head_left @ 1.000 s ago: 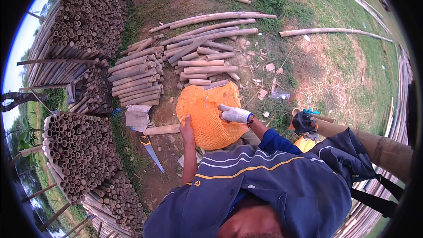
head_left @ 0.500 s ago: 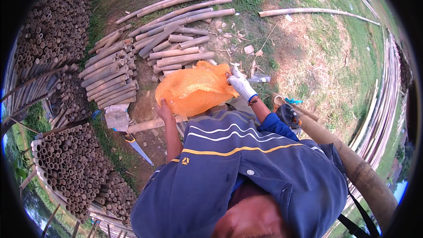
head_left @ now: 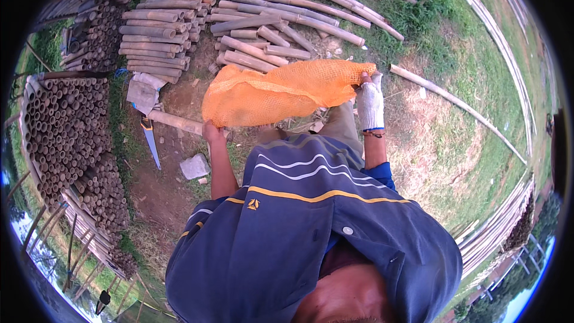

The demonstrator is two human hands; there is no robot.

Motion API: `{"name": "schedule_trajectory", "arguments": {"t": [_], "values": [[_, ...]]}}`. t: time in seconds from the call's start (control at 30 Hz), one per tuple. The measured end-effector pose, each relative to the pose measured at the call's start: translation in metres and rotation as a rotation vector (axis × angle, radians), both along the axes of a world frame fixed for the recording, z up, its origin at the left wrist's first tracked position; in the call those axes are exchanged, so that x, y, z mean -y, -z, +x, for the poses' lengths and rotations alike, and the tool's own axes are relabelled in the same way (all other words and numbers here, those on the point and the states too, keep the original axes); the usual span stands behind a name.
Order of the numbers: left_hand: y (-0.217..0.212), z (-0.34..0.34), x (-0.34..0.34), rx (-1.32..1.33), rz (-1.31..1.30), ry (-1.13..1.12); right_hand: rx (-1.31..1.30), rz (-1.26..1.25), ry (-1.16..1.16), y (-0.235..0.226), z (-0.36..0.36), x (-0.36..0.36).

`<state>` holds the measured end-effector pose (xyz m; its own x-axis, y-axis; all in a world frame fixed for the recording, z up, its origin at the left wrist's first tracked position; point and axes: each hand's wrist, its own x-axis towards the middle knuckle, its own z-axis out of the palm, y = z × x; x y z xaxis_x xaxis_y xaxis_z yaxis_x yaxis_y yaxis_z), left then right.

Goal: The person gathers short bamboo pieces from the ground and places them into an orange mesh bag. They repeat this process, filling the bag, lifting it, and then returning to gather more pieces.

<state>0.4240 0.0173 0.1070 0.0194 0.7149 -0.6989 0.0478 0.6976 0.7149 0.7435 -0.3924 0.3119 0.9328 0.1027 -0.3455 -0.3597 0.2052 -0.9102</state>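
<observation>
An orange mesh sack (head_left: pixel 281 93) is stretched sideways in front of me, held up between both hands. My bare left hand (head_left: pixel 213 131) grips its lower left corner. At the upper right end, my right hand (head_left: pixel 371 98), in a white knitted glove with the thumb bare, pinches the edge of the mesh. The sack hangs loose and creased along its middle, and looks flat. It hides part of the ground and my legs. To the left of my left arm, a handsaw (head_left: pixel 150 140) with a yellow and black handle lies on the ground.
Short cut bamboo lengths (head_left: pixel 158 36) are stacked ahead on the left, with longer bamboo poles (head_left: pixel 311 12) beyond. A grey-white sheet (head_left: pixel 143 91) lies near a bamboo piece (head_left: pixel 179 121). A pale block (head_left: pixel 195 166) sits by my left forearm. Bundled bamboo (head_left: pixel 78 143) stands far left.
My hands have moved apart, pulling the orange sack wider and flatter; the right hand went right. The view has turned, and the bamboo pole that was at my right side is out of sight.
</observation>
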Motion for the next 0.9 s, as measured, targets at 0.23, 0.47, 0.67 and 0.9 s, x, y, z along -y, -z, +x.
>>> {"name": "schedule_trajectory", "arguments": {"t": [0.23,0.47,0.67,0.9], "values": [[0.021,-0.003,0.189,-0.022,-0.051,-0.527,-0.075,-0.028,-0.474,0.001,0.151,0.032],[-0.03,0.045,0.357,0.169,-0.118,-0.861,-0.123,-0.271,-0.715,0.056,0.286,0.114],[-0.032,0.052,0.404,0.239,-0.221,-0.701,-0.287,-0.158,-0.772,0.091,0.328,0.131],[-0.097,0.028,0.362,0.174,0.158,-0.669,-0.212,-0.142,-1.068,0.117,0.299,0.032]]}}
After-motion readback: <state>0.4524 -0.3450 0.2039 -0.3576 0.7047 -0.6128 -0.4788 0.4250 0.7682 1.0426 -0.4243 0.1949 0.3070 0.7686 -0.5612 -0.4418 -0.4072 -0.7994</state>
